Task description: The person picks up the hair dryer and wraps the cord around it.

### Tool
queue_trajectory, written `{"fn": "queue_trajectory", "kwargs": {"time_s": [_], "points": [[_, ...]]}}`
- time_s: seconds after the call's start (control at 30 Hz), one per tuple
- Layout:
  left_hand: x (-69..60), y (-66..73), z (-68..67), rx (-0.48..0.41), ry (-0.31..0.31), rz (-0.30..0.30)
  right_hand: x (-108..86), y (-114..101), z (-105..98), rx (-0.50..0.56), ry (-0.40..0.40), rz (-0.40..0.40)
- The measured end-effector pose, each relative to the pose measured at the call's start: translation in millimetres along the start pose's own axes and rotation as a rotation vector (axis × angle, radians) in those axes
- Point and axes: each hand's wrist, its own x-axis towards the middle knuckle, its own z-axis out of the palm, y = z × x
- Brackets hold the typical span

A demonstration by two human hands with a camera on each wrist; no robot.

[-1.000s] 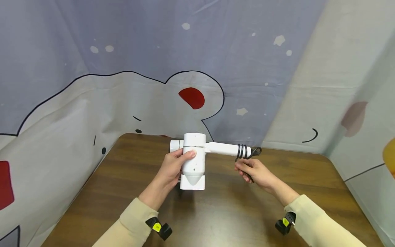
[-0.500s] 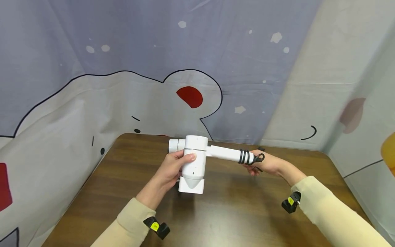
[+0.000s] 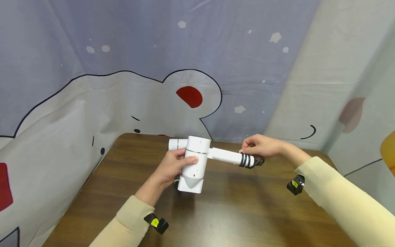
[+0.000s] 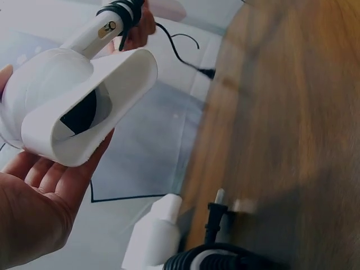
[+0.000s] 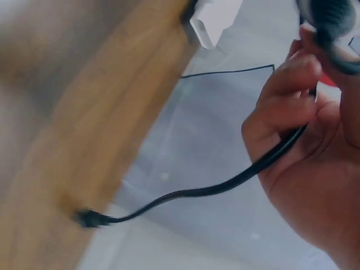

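Note:
A white hair dryer is held above the table by my left hand, thumb across its barrel. Its flat nozzle shows in the left wrist view. Black cord is wound in several turns around the end of its handle. My right hand is beside the handle's end, its curled fingers gripping the cord. In the right wrist view the loose cord length runs from that hand to a plug. The fingertips are partly hidden behind the coils.
Behind the held dryer, a second white appliance is on the wooden table, largely hidden in the head view. A bundled black cord and a two-pin plug are near it. A printed curtain hangs at the table's back edge.
My right hand has passed from below the handle, round behind it, to above it, bringing the cord along. The dryer's handle end has tipped slightly downward; my left hand keeps its hold.

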Motion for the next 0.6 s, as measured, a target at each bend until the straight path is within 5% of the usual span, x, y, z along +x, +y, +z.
{"fn": "queue_trajectory", "kwargs": {"time_s": [0.33,0.6], "points": [[4.3,4.2,-1.0,0.158,0.03,0.071,2.1,-38,-10,-0.406,0.074,-0.031],[8.8,-3.6,0.9,0.179,0.149,0.09,-5.5,-55,-11,-0.422,0.186,-0.101]]}}
